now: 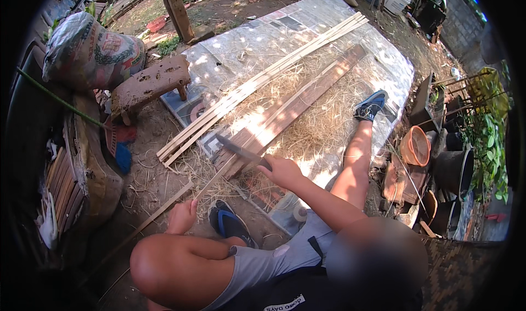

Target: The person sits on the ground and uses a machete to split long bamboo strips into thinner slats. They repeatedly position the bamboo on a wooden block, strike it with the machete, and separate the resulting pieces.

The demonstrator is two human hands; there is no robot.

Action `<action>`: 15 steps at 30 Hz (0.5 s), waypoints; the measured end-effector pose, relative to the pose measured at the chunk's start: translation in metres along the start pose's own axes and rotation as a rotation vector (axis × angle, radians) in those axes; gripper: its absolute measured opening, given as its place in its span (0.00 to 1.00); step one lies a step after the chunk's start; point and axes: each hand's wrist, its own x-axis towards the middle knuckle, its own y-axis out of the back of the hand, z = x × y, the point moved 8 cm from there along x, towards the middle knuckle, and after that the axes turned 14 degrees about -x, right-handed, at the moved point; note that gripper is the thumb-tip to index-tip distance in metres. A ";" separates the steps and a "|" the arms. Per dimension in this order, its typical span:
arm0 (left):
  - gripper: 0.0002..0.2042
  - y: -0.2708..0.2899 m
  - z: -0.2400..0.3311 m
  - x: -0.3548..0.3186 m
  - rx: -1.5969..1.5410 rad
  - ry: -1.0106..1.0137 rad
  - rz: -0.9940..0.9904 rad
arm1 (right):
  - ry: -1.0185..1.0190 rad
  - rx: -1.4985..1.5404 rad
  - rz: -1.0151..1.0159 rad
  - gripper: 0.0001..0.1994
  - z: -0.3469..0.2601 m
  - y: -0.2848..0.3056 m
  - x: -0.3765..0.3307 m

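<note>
My right hand (282,173) is closed round the handle of a large knife (241,149). The blade points up and to the left, lying across a thin pale wooden strip (215,183) at the near end of a brown board (315,94). With its fingers closed, my left hand (182,217) grips the near end of that strip, which runs forward along the board. Left of the board lies a bundle of long pale strips (263,83). Curly shavings (320,126) cover much of the ground sheet (230,59) around the board.
A brown wooden bench (150,83) stands at the left, near a stuffed sack (93,50). Another strip (164,206) lies by my left hand. My shoes (233,223) are beside and on the sheet. An orange bucket (415,145) and dark pots (453,171) crowd the right.
</note>
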 end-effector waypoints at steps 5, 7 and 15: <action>0.25 0.026 -0.069 -0.045 -0.131 0.090 -0.046 | -0.424 -0.091 0.153 0.23 0.124 0.035 0.010; 0.26 0.032 -0.091 -0.057 -0.204 0.118 -0.073 | -0.580 -0.224 0.357 0.22 0.190 0.049 0.002; 0.23 0.001 -0.112 -0.047 -0.489 0.372 -0.405 | 0.100 -0.001 -0.093 0.25 -0.035 -0.019 -0.036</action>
